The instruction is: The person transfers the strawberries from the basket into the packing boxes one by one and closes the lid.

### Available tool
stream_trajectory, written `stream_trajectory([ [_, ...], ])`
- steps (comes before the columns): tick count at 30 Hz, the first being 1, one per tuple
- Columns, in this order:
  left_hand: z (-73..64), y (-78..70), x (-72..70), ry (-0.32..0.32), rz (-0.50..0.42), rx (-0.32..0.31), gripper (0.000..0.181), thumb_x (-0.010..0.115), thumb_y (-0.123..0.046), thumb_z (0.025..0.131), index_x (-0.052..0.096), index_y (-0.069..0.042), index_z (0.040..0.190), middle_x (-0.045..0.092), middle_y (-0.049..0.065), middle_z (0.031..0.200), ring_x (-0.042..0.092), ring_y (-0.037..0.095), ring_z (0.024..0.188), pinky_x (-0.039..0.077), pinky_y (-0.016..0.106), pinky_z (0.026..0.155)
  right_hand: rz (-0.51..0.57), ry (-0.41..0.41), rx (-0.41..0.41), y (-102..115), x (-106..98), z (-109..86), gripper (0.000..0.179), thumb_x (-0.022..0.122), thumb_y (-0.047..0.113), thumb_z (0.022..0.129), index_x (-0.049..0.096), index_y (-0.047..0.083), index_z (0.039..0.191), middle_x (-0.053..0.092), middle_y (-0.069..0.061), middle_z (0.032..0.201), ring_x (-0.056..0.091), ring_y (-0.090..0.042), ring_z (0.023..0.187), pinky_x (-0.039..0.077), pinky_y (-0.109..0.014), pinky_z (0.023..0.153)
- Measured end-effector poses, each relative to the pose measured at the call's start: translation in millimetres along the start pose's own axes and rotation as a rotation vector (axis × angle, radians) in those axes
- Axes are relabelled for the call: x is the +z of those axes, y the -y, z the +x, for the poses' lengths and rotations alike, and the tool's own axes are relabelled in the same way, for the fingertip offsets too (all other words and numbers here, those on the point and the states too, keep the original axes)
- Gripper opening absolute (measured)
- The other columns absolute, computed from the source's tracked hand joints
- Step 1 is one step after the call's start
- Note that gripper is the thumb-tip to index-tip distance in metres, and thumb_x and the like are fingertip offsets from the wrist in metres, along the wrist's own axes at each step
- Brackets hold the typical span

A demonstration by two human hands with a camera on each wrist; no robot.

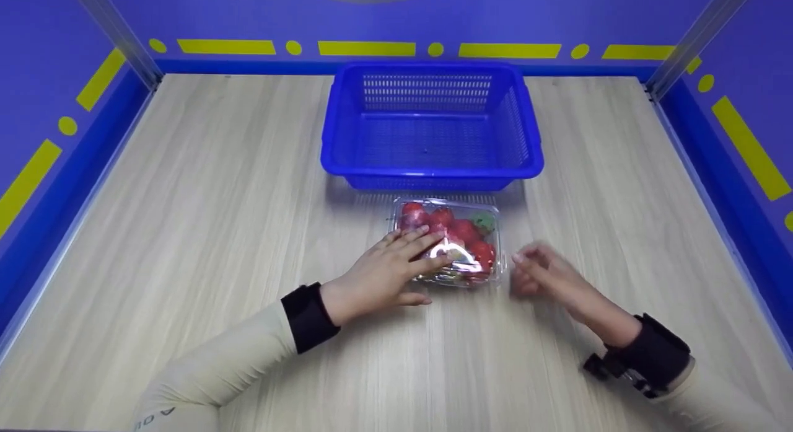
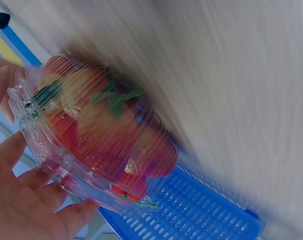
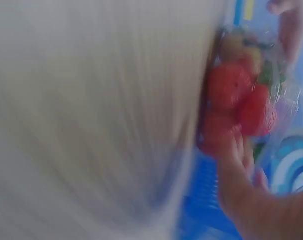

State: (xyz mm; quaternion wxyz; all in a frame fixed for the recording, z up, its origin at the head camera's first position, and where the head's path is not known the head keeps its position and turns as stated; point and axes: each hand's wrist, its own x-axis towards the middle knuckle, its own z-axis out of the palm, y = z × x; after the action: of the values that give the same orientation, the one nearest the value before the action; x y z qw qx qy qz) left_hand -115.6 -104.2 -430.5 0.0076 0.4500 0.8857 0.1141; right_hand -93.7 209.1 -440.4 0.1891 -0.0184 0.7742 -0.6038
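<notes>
A clear plastic clamshell box (image 1: 466, 249) of red strawberries (image 1: 466, 230) with green leaves lies on the wooden table. My left hand (image 1: 387, 268) rests on the box's lid, fingers stretched and slightly spread, thumb off the near left corner. Its fingertips (image 2: 74, 212) show along the lid's edge in the left wrist view. Just right of the box, my right hand (image 1: 551, 280) hovers with loosely bent fingers, blurred and holding nothing. In the right wrist view its fingers (image 3: 235, 157) overlap the end of the box.
A blue plastic basket (image 1: 430, 173) with slotted walls stands directly behind the box, with nothing in it. Blue panels (image 1: 248, 17) with yellow marks wall in the table (image 1: 229, 171) at the back and both sides. Black bands (image 1: 310, 317) wrap both wrists.
</notes>
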Motion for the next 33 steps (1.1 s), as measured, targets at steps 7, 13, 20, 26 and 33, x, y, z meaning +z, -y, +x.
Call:
stream_trajectory([
  [7, -0.9, -0.5, 1.4, -0.002, 0.04, 0.004, 0.07, 0.071, -0.05, 0.091, 0.047, -0.028, 0.154, 0.039, 0.008, 0.166, 0.037, 0.033, 0.154, 0.041, 0.058, 0.119, 0.407, 0.359, 0.24, -12, 8, 2.8, 0.023, 0.046, 0.014, 0.106, 0.068, 0.013, 0.101, 0.072, 0.004, 0.09, 0.071, -0.006, 0.085, 0.062, -0.024, 0.086],
  [13, -1.1, -2.1, -0.8, 0.02, 0.049, -0.001, 0.067, 0.071, -0.046, 0.093, 0.048, -0.027, 0.153, 0.038, 0.009, 0.166, 0.036, 0.033, 0.154, 0.041, 0.058, 0.119, 0.441, 0.324, 0.249, -5, 10, 4.9, 0.025, 0.048, 0.004, 0.104, 0.069, 0.012, 0.094, 0.072, 0.003, 0.089, 0.072, -0.006, 0.085, 0.062, -0.022, 0.086],
  [20, 1.6, -0.6, -1.8, 0.041, 0.051, -0.031, 0.065, 0.069, -0.045, 0.095, 0.047, -0.029, 0.154, 0.036, 0.008, 0.167, 0.033, 0.032, 0.156, 0.037, 0.058, 0.122, 0.375, 0.305, 0.201, -2, 8, 8.8, 0.018, 0.055, 0.006, 0.104, 0.069, 0.01, 0.094, 0.074, 0.003, 0.091, 0.073, -0.006, 0.087, 0.062, -0.021, 0.085],
  [26, 0.1, 1.3, 4.6, 0.027, 0.099, -0.037, 0.07, 0.071, -0.045, 0.094, 0.043, -0.028, 0.156, 0.036, 0.009, 0.167, 0.033, 0.032, 0.156, 0.036, 0.056, 0.123, 0.339, 0.294, 0.16, -2, 6, 16.2, 0.019, 0.054, 0.006, 0.104, 0.07, 0.011, 0.094, 0.074, 0.004, 0.091, 0.073, -0.005, 0.086, 0.062, -0.02, 0.084],
  [33, -4.3, 5.3, 10.0, 0.011, 0.137, -0.06, 0.08, 0.075, -0.045, 0.089, 0.039, -0.026, 0.158, 0.034, 0.011, 0.168, 0.029, 0.032, 0.157, 0.032, 0.053, 0.126, 0.316, 0.283, 0.13, 0, 8, 25.4, 0.019, 0.055, 0.007, 0.104, 0.069, 0.013, 0.092, 0.074, 0.005, 0.09, 0.072, -0.004, 0.085, 0.062, -0.019, 0.081],
])
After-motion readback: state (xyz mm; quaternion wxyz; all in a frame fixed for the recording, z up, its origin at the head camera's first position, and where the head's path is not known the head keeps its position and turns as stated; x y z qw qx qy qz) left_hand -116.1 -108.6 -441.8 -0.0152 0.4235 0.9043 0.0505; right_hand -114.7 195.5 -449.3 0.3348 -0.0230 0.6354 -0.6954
